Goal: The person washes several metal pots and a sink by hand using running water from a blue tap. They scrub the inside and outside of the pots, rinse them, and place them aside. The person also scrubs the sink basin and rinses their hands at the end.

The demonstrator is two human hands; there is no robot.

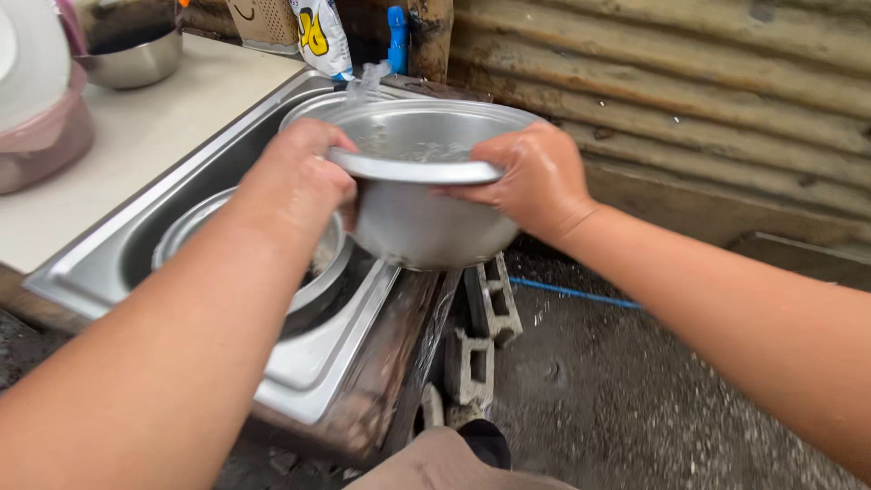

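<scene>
both hands hold a metal pot at the sink's right edge

over the steel sink (136, 236) and its basin (318, 272), the pot (422, 213), holding water, sits tilted; left hand (295, 181) and right hand (535, 177) each keep a clenched grip on its rim. rinsing seems underway; next calls for steady tipping.

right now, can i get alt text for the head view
Left hand and right hand grip the rim of a round silver metal pot holding water, above a stainless steel sink. Another round metal bowl sits in the basin.
</scene>
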